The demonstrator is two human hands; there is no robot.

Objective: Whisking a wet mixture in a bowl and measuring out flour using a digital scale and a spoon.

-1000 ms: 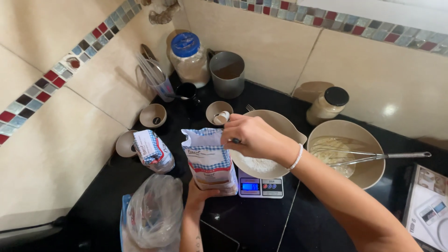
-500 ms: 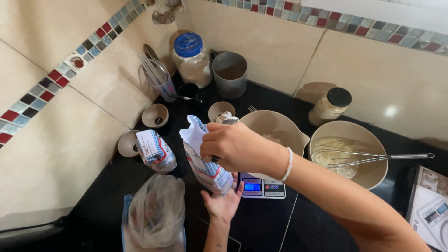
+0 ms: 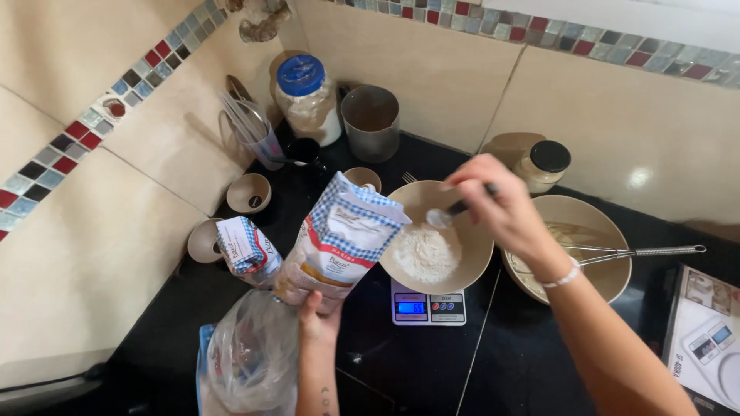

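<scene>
Far left: clear plastic bag point(image 3: 250, 358) at the counter's front edge; small folded paper packet point(image 3: 247, 248) behind it, beside two little cups.
Left hand point(image 3: 317, 317): wrapped round the bottom of the flour bag point(image 3: 339, 239), holding it up & tipped a bit, top open. Same grip as half a sec ago.
Flour bag spot: just left of the bowl point(image 3: 470, 258), touching or nearly touching its rim, can't tell which.
Bowl: sits on the little scale point(image 3: 428, 302), w/ a white heap of flour in the middle.
Right hand point(image 3: 501, 204): fingers pinched tight on a spoon point(image 3: 451, 213).
What changed: half a sec ago this hand was at the bag's mouth; now it's over the bowl, spoon tip above the heap.
What that means: looks like a scoop went from bag to bowl.
Right side: bigger bowl point(image 3: 597, 223) w/ batter & a whisk point(image 3: 640, 253) lying across it; jar w/ black lid point(image 3: 543, 166) behind.
</scene>
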